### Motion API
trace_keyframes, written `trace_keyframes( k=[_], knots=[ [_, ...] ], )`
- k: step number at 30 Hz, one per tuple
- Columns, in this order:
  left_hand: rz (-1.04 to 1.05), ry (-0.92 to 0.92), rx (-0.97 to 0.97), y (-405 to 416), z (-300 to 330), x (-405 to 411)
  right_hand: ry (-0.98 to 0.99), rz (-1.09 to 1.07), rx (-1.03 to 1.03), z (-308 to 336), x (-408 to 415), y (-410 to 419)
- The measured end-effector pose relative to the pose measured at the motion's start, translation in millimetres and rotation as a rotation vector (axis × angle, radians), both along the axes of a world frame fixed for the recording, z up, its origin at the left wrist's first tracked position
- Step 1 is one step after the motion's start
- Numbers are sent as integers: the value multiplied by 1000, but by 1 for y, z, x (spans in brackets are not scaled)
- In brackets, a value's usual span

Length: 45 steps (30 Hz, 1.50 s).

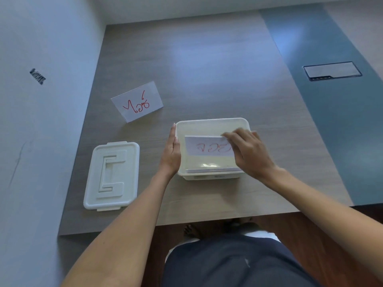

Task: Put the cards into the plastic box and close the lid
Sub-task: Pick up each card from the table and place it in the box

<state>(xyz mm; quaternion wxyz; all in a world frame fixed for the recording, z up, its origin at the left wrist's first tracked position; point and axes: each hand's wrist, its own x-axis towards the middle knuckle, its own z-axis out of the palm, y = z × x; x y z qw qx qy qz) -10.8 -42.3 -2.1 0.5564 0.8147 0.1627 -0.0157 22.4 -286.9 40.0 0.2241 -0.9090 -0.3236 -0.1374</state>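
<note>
The grey wood-grain surface is carrying everything, and the white plastic box is sitting open at its near middle, its long axis running left to right across the person's front. Well to the left of the box, nearer the surface's left edge, the lid is lying flat with its top side up, its long axis running near to far. The right hand is pinching a card by its right end and holding it over the box opening, red writing facing up, long edge lined up with the box's long axis, so it looks ready to drop straight in. The left hand is lying flat and released against the outside of the box's left wall, grasping nothing, apparently steadying it. A second card is resting on the surface far and left of the box, turned slightly askew; the left hand is the nearer one to it and to the lid.
</note>
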Motion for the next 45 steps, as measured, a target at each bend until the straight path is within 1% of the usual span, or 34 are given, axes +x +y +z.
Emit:
trace_keyframes(
  k=[6, 12, 15, 17, 24, 27, 31, 37, 39, 41, 45],
  knots=[
    [15, -14, -17, 0, -4, 1, 224, 78, -129, -32, -26, -8],
    [26, -19, -20, 1, -6, 3, 377, 103, -130, -36, -37, -11],
    [16, -29, -29, 1, -8, 3, 389, 113, -121, -30, -29, -7],
    [49, -14, -32, 5, -13, 4, 388, 124, -87, -28, -12, 3],
    [8, -12, 6, 3, -9, 6, 324, -4, 156, -9, 57, 50],
    [12, 2, 20, 1, -6, 5, 330, -17, 192, -5, 93, 76],
    [24, 8, 43, 1, -6, 6, 360, 64, 125, -5, 141, 116],
    [60, 34, 18, 1, -7, 6, 427, 232, -112, -10, 198, 188],
    [76, 51, 15, 0, -6, 6, 457, 258, -169, -12, 210, 210],
    [80, 74, 19, -1, -5, 6, 475, 252, -183, -13, 218, 229],
    [97, 63, 37, -1, -6, 7, 357, 303, -204, -14, 235, 265]
  ],
)
